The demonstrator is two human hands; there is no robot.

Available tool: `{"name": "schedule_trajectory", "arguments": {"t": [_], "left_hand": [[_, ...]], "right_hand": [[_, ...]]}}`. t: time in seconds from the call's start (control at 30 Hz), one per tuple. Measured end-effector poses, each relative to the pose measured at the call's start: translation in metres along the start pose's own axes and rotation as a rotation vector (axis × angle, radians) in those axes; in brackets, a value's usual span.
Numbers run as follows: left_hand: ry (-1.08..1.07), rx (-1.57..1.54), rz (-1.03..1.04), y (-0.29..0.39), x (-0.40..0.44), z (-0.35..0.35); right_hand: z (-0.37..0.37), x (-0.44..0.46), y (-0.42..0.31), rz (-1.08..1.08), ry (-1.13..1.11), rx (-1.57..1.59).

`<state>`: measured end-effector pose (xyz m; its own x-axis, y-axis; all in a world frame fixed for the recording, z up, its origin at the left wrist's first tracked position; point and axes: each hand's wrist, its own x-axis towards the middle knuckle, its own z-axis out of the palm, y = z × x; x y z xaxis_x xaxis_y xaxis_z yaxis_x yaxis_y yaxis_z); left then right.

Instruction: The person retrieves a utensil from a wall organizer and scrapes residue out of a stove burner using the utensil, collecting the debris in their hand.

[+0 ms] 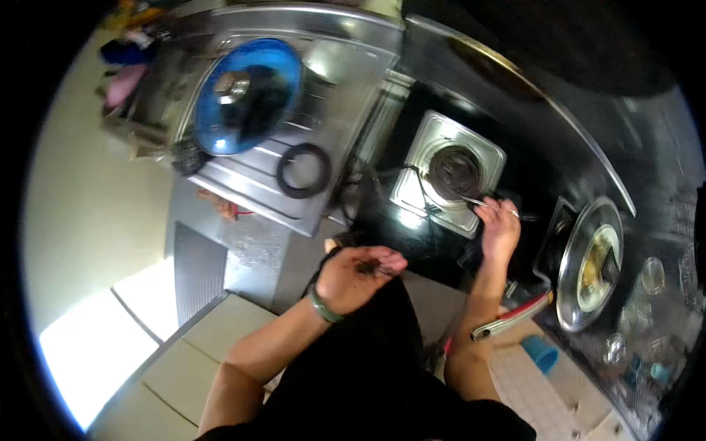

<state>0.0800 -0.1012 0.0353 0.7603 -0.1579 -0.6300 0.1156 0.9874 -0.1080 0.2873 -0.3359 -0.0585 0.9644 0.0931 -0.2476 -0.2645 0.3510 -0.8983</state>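
Ribbed metal drainboard [254,173] at upper left; right beside it, glossy black cooktop [408,239]. On the drainboard, big round blue-tinted lid [257,66] with metal knob [232,87]. Off to the right, round silver pan or lid [571,279], can't tell which. On the cooktop, squarish silver tray [441,126] around dark round burner [454,173].

Left hand [344,287] palm up near center, fingers extended, wide, not closed on anything; just dark crumbly residue [368,267] on the palm. Green-gray band [324,305] at that wrist. Right hand [501,226] at the tray's lower right edge, in a narrow pinch on thin metal utensil [476,201]. Utensil tip at the burner's lower edge; touching or just above, can't tell. Black ring [282,176] flat on the drainboard, below the lid and apart from it. Bit of motion blur throughout.
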Motion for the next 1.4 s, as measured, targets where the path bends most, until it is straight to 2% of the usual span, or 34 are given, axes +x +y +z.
{"name": "schedule_trajectory", "arguments": {"t": [0.03,0.1,0.17,0.23,0.27,0.3,0.4,0.47,0.57,0.6,0.7,0.73,0.83,0.9,0.97,1.13,1.27,1.4], "left_hand": [[0.061,0.045,0.022,0.002,-0.003,0.004],[-0.01,-0.106,-0.051,0.006,-0.006,0.003],[-0.054,-0.053,0.005,0.008,-0.008,0.003],[-0.169,-0.169,-0.102,0.02,-0.013,-0.006],[-0.085,-0.081,-0.012,0.022,-0.02,-0.005],[-0.157,-0.171,-0.031,0.029,-0.026,-0.006],[-0.126,-0.173,0.005,0.046,-0.051,-0.002],[-0.084,-0.196,0.041,0.089,-0.09,-0.009],[-0.221,-0.282,0.09,0.148,-0.122,-0.058],[-0.366,-0.269,0.133,0.166,-0.132,-0.081],[-0.37,-0.274,0.267,0.219,-0.2,-0.116],[-0.344,-0.317,0.307,0.24,-0.225,-0.125],[-0.199,-0.175,0.57,0.297,-0.301,-0.169],[-0.231,-0.129,0.774,0.324,-0.346,-0.184],[-0.288,-0.146,0.889,0.338,-0.378,-0.195],[-0.246,-0.389,1.039,0.365,-0.409,-0.236],[-0.216,-0.455,1.088,0.401,-0.425,-0.25],[-0.282,-0.389,1.113,0.475,-0.43,-0.253]], "right_hand": [[0.01,-0.001,-0.005,0.04,0.107,-0.08],[0.002,0.001,0.002,0.032,0.078,-0.054],[0.005,-0.001,-0.003,-0.004,0.04,0.006],[0.024,-0.012,-0.008,-0.017,-0.007,0.12],[0.034,-0.017,-0.009,-0.018,-0.007,0.109],[0.05,-0.024,-0.013,-0.023,-0.007,0.097],[0.09,-0.046,-0.023,-0.036,-0.09,0.087],[0.141,-0.069,-0.018,-0.067,-0.135,0.048],[0.214,-0.09,0.0,-0.116,-0.254,0.031],[0.241,-0.098,0.004,-0.133,-0.301,0.02],[0.32,-0.134,0.014,-0.115,-0.358,0.036],[0.349,-0.143,0.025,-0.124,-0.439,0.051],[0.454,-0.183,0.061,-0.102,-0.512,-0.047],[0.518,-0.2,0.079,-0.003,-0.637,0.053],[0.569,-0.217,0.089,-0.039,-0.795,0.047],[0.671,-0.241,0.133,0.016,-1.065,0.148],[0.724,-0.247,0.166,0.053,-1.101,0.158],[0.777,-0.234,0.194,0.073,-1.126,0.182]]}}
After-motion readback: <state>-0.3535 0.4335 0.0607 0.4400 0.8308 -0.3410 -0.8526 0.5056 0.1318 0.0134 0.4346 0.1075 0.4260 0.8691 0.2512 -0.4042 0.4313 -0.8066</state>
